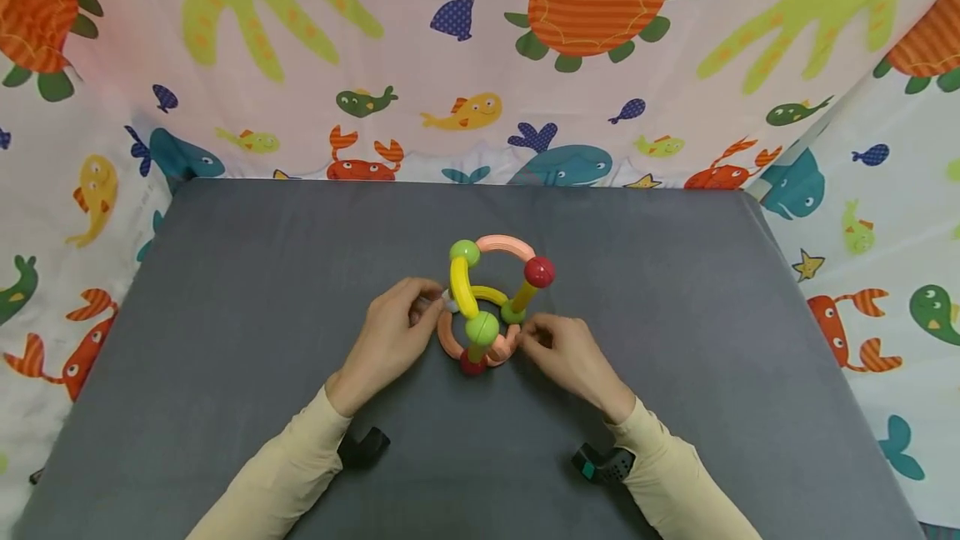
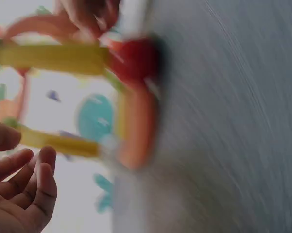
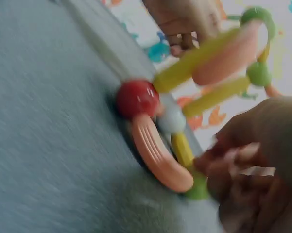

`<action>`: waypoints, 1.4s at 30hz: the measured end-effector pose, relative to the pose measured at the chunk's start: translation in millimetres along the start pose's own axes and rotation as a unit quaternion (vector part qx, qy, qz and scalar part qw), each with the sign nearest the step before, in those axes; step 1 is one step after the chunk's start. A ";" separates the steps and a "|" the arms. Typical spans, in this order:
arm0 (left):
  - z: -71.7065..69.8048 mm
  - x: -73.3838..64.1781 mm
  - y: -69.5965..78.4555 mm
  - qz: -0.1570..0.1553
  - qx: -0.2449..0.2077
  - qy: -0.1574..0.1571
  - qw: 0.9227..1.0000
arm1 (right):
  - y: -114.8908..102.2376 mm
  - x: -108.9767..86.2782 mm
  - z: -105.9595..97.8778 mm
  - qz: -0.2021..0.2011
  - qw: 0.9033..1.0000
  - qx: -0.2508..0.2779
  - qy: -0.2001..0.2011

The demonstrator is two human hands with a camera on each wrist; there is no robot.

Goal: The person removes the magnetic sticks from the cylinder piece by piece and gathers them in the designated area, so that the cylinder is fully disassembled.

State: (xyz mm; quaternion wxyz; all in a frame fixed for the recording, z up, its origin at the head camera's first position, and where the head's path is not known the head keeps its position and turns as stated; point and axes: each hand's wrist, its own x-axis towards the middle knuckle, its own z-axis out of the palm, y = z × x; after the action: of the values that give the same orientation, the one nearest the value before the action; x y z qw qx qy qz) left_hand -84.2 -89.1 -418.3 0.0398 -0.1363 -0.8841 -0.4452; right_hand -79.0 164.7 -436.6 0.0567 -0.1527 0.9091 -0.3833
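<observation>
On the grey table stands an open frame of coloured balls and rods. Its top has a green ball (image 1: pixel 482 327) in front, a curved yellow rod (image 1: pixel 463 288), a pink arc (image 1: pixel 506 245) and a red ball (image 1: pixel 539 272). Another pink curved rod (image 3: pixel 228 53) hangs from the front green ball beside an upright. My left hand (image 1: pixel 393 327) is at the frame's left, near the white ball (image 3: pixel 171 118); its fingers look loose in the left wrist view. Right of the base, my right hand (image 1: pixel 566 352) has bent fingertips beside pink rods; whether they pinch one is unclear.
Grey cloth covers the table (image 1: pixel 225 290). Behind and beside it hangs a white curtain (image 1: pixel 285 115) printed with sea animals. A black device is worn at each wrist. Both wrist views are blurred.
</observation>
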 end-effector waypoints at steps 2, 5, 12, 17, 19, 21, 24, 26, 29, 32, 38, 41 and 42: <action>-5.0 -7.0 12.4 -0.001 -0.052 -0.011 0.999 | -6.5 -6.0 -2.0 -0.048 0.998 0.032 0.033; -6.2 -13.3 27.5 -0.008 -0.110 -0.045 0.993 | -15.2 -11.8 -2.9 -0.134 0.986 0.074 0.067; 4.3 -15.8 36.1 -0.024 -0.118 -0.072 0.990 | -26.5 -8.5 4.2 -0.268 0.955 0.053 0.113; 2.9 -17.4 34.5 -0.013 -0.120 -0.063 0.991 | -32.1 -4.6 8.0 -0.295 0.945 0.038 0.137; 1.9 -17.9 34.1 -0.010 -0.118 -0.062 0.991 | -34.2 -3.2 8.8 -0.303 0.942 0.032 0.144; 1.1 -18.4 33.9 -0.009 -0.114 -0.060 0.992 | -36.2 -2.0 9.4 -0.308 0.940 0.025 0.148; -0.3 -19.0 33.7 -0.009 -0.108 -0.056 0.992 | -37.5 -0.8 9.7 -0.310 0.938 0.014 0.152; -0.6 -19.2 33.3 -0.006 -0.105 -0.053 0.993 | -36.1 -2.1 7.3 -0.299 0.943 0.007 0.149; -1.0 -19.3 32.9 -0.004 -0.102 -0.054 0.993 | -26.7 -8.8 -2.1 -0.250 0.959 0.000 0.131; -1.1 -18.5 33.3 -0.006 -0.103 -0.060 0.993 | -4.0 -17.6 -17.7 -0.161 0.980 -0.023 0.117; -1.9 -16.8 32.4 -0.003 -0.109 -0.066 0.992 | 58.3 -16.3 -48.0 0.010 0.987 -0.123 0.100; -2.9 -18.0 30.6 -0.005 -0.112 -0.063 0.992 | 78.0 -6.7 -57.8 0.038 0.984 -0.150 0.088; -3.4 -18.7 30.1 -0.007 -0.113 -0.062 0.992 | 81.6 -3.1 -60.0 0.040 0.984 -0.151 0.087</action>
State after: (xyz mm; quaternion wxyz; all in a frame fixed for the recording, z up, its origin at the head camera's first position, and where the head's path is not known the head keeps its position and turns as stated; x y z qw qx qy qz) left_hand -58.1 -78.7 -396.5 -0.0336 -0.1608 -0.8299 -0.5332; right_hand -108.4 260.3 -453.0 -0.0307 -0.0892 0.9635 -0.2504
